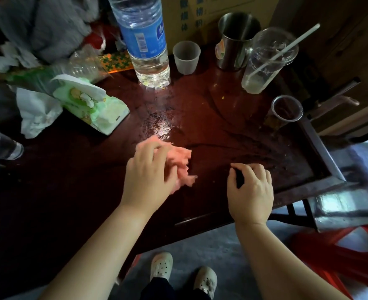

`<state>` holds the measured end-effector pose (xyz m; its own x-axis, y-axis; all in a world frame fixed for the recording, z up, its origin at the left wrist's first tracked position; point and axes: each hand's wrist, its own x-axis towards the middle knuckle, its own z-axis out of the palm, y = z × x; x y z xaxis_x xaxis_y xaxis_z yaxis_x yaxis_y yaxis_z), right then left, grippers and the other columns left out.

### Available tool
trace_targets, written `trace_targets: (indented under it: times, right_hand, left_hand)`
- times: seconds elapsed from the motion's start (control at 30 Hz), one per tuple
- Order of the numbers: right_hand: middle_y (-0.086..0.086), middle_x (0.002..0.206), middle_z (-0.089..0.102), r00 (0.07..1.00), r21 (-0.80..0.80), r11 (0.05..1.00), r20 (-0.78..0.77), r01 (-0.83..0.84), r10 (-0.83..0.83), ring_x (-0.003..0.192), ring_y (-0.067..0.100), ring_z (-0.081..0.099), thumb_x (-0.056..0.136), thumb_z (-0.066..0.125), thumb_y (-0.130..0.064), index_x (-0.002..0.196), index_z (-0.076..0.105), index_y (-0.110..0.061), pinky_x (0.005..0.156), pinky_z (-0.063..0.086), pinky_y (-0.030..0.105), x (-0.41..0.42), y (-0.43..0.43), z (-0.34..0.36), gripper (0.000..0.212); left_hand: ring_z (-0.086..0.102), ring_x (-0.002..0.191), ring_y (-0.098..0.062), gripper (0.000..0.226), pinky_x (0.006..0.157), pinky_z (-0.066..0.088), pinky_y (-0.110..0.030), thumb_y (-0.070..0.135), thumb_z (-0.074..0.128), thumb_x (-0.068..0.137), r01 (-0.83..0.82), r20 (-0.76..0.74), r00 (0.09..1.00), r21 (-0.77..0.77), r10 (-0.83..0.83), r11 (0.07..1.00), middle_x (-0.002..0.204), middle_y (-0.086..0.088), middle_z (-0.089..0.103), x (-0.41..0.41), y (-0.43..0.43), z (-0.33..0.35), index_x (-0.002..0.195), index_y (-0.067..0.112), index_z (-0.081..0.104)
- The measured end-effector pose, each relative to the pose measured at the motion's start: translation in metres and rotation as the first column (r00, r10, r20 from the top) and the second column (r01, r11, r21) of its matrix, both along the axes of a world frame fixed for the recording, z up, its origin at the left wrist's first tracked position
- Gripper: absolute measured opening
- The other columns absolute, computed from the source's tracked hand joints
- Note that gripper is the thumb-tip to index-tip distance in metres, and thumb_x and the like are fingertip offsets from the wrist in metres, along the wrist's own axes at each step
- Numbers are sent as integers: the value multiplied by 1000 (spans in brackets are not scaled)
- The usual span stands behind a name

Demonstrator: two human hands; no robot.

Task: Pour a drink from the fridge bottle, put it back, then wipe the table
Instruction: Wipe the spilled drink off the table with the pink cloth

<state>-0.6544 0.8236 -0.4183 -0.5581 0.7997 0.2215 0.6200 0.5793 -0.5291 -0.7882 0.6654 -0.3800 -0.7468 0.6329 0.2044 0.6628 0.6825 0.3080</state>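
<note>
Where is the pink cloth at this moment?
In the head view, the pink cloth lies on the dark table near the centre, under the fingers of the left hand, just below the wet shiny patch.

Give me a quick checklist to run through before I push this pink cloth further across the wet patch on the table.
1. Cloth in hand: ok. The left hand rests on the pink cloth, fingers spread over it.
2. Right hand out of the way: ok, resting on the table beside the cloth.
3. Wet patch reachable: ok, it lies just beyond the cloth.
4. Path clear: not ok. The water bottle stands at the patch's far end.
5. Small plastic cup empty: cannot tell.
6. Tissue pack dry: cannot tell.
</note>
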Motion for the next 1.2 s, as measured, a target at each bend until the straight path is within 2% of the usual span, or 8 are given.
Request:
trace_targets:
  times: [0.07, 0.1, 0.17, 0.27, 0.47, 0.8, 1.1, 1.2]
  right_hand:
    - [0, 93, 61, 1000, -5, 1000, 4, 6, -6, 89, 20, 52, 86, 64, -23, 97, 71, -19, 73, 47, 33, 0, 0, 0, 14]
    - [1, 93, 61, 1000, -5, 1000, 4, 8, -8, 89, 20, 52, 85, 64, -22, 97, 71, -19, 73, 46, 33, 0, 0, 1, 14]
    - [1, 92, 61, 1000, -2, 1000, 4, 4, -4, 88, 21, 52, 86, 64, -22, 97, 71, -18, 73, 45, 32, 0, -1, 1, 13]
    - [0, 93, 62, 1000, -10, 1000, 9, 11, -11, 89, 20, 52, 86, 65, -21, 97, 71, -19, 73, 45, 32, 0, -1, 2, 13]
    - [0, 92, 62, 1000, -9, 1000, 15, 8, -8, 87, 21, 52, 85, 65, -21, 96, 70, -19, 72, 48, 36, -1, -1, 2, 13]
    - [-5, 91, 61, 999, 7, 1000, 39, 4, -4, 86, 14, 50, 84, 67, -20, 95, 70, -20, 73, 44, 28, -1, 0, 4, 12]
    - [-5, 91, 61, 1000, -3, 1000, 27, -8, 8, 85, 15, 51, 84, 67, -19, 96, 70, -20, 73, 44, 27, -1, 2, 3, 12]
    - [-5, 91, 62, 1000, -7, 1000, 16, -1, 2, 85, 15, 52, 85, 66, -20, 96, 70, -20, 73, 46, 30, 0, 1, 3, 12]
  left_hand:
    - [41, 129, -31, 59, 99, 40, -43, 44, 47, 87, -25, 5, 1000, -143, 26, 989, 138, -15, 45, 3, -7, -11, 132, 7, 50]
    - [35, 135, -34, 66, 108, 32, -45, 46, 41, 90, -21, 27, 999, -172, 26, 985, 144, -19, 40, 3, -6, -17, 138, 1, 43]
    - [29, 139, -38, 70, 116, 21, -46, 46, 32, 94, -13, 60, 998, -214, 26, 977, 148, -26, 34, 5, 2, -25, 140, -7, 36]
    - [29, 139, -39, 69, 117, 17, -44, 43, 29, 95, -55, 50, 996, -260, 70, 964, 147, -28, 33, 6, 17, -35, 139, -9, 38]
    - [26, 141, -38, 74, 115, 18, -44, 46, 25, 91, -183, 60, 978, -225, 201, 957, 149, -26, 30, -14, 59, -42, 142, -8, 30]
    - [14, 145, -35, 79, 119, 10, -42, 49, 10, 90, -35, 22, 999, -240, 41, 970, 154, -23, 22, -66, 118, -46, 146, -6, 21]
    - [6, 147, -30, 70, 120, 3, -38, 45, 28, 98, 104, 50, 994, -206, -95, 973, 158, -16, 13, -99, 150, -43, 149, 0, 12]
    - [12, 146, -29, 70, 117, 8, -44, 45, 33, 94, 34, 37, 999, -150, -28, 988, 158, -15, 15, -91, 141, -44, 149, 5, 22]
